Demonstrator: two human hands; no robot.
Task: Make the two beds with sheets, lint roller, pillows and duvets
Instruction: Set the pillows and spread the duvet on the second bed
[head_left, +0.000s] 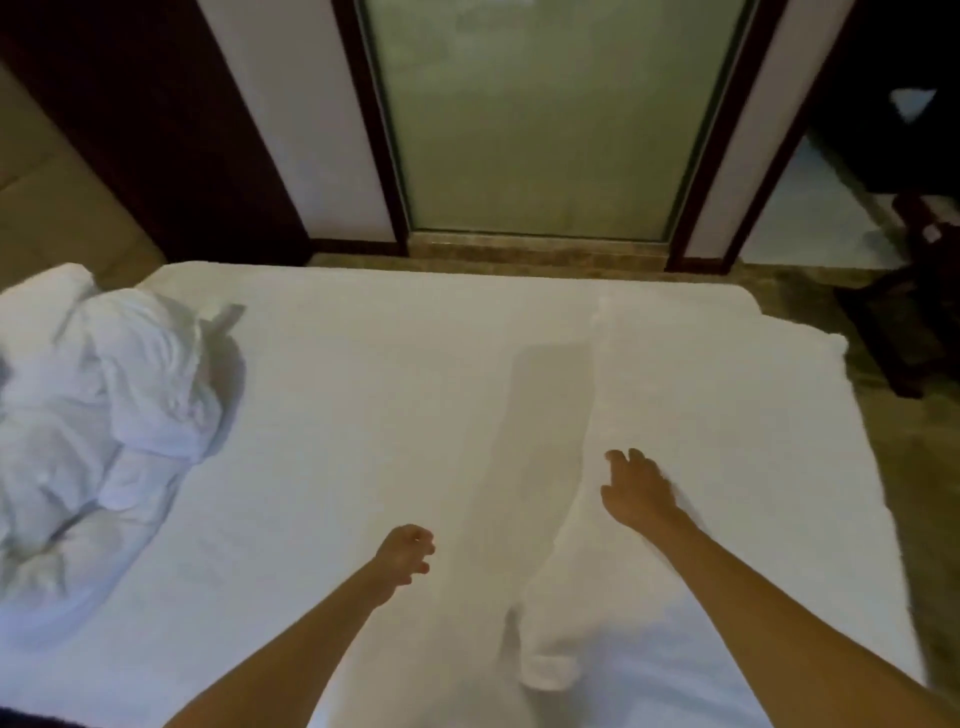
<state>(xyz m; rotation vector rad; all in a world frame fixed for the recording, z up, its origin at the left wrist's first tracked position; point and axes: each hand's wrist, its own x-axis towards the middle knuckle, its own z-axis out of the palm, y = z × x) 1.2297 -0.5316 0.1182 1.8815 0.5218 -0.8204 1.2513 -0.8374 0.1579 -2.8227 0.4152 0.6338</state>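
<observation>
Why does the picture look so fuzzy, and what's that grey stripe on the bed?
Head view: the room light is dim and everything looks soft and blurry; the grey stripe looks like a shadow beside the raised fold of sheet.
</observation>
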